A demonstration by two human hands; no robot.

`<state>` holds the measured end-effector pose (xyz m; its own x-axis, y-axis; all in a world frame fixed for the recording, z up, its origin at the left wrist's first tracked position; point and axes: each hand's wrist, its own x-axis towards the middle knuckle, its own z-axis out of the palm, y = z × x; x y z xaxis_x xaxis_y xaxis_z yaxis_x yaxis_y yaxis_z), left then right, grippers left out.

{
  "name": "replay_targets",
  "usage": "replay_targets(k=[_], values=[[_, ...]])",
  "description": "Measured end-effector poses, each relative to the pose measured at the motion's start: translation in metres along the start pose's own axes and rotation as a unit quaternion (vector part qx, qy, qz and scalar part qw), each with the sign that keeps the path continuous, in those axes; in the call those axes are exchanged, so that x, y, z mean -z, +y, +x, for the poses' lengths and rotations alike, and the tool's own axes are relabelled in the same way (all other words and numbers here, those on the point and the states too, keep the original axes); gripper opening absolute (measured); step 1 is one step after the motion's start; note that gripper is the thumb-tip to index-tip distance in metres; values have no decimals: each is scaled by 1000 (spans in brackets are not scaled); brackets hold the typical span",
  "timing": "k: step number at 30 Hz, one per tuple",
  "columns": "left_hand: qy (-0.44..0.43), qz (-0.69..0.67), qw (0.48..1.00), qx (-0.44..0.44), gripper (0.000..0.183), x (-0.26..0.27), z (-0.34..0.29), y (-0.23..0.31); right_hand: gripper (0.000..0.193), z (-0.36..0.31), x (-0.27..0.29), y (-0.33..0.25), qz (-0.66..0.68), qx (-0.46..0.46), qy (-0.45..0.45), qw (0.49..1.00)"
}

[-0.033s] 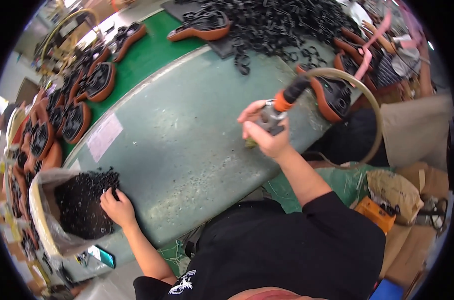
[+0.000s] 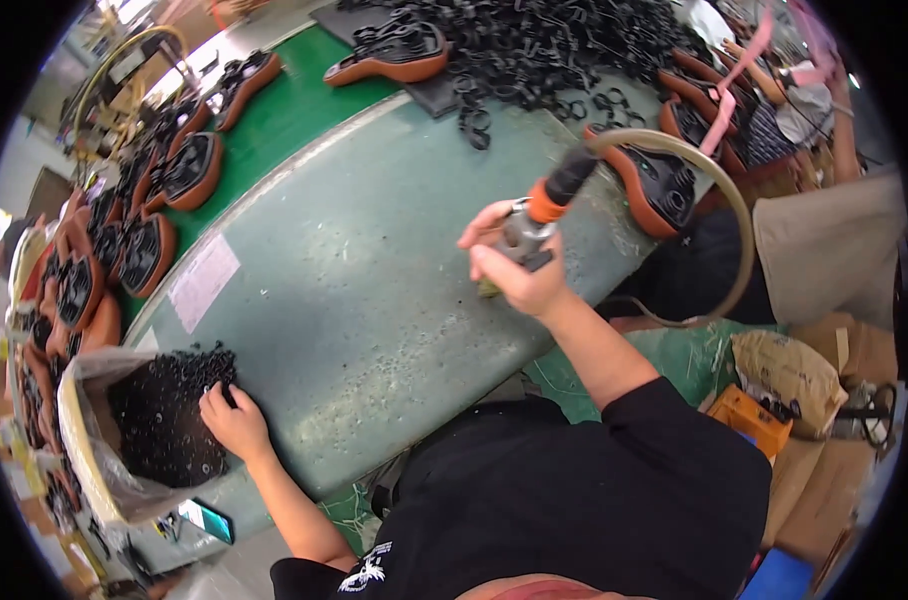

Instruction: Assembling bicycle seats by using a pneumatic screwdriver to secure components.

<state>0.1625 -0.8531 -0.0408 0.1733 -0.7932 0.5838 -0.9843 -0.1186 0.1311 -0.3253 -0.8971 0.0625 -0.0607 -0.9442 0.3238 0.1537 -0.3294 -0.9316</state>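
My right hand grips a hand-held air tool over the worktable, its fingers wrapped round the metal body. This tool has an orange collar and a black upper end, from which a tan hose loops to the right. A small yellowish bit shows below the hand, near the tabletop. My left hand is at the right edge of a plastic-lined box. Its fingers are bent but apart, touching small black pieces heaped there; nothing held shows between them.
Loose black straps or loops lie heaped at the table's far side. Brown-edged sandal soles line the green belt, with more at right. A white paper lies on the worktable. A phone rests beside the box.
My right hand and the air tool have shifted slightly left. The surroundings at the top have also slid a little left in the picture. My left hand stays at the box edge.
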Motion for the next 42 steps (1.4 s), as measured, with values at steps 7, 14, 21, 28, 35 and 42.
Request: replay_targets(k=[7, 14, 21, 28, 35, 42], values=[[-14, -34, 999, 36, 26, 1, -1, 0, 30, 9, -32, 13, 7, -58, -24, 998], [-13, -47, 997, 59, 26, 2, -3, -2, 30, 11, -32, 17, -18, -34, -11, 999], [-10, -79, 996, 41, 22, 1, 4, 4, 34, 17, -24, 18, 36, -66, 33, 997], [7, -82, 996, 37, 21, 4, 1, 4, 32, 11, -19, 21, 22, -54, 15, 998], [11, -90, 995, 38, 21, 5, 1, 6, 33, 9, -18, 15, 8, -54, -11, 998], [3, -76, 996, 51, 22, 5, -1, 1, 29, 60, -23, 22, 9, -163, -71, 984]])
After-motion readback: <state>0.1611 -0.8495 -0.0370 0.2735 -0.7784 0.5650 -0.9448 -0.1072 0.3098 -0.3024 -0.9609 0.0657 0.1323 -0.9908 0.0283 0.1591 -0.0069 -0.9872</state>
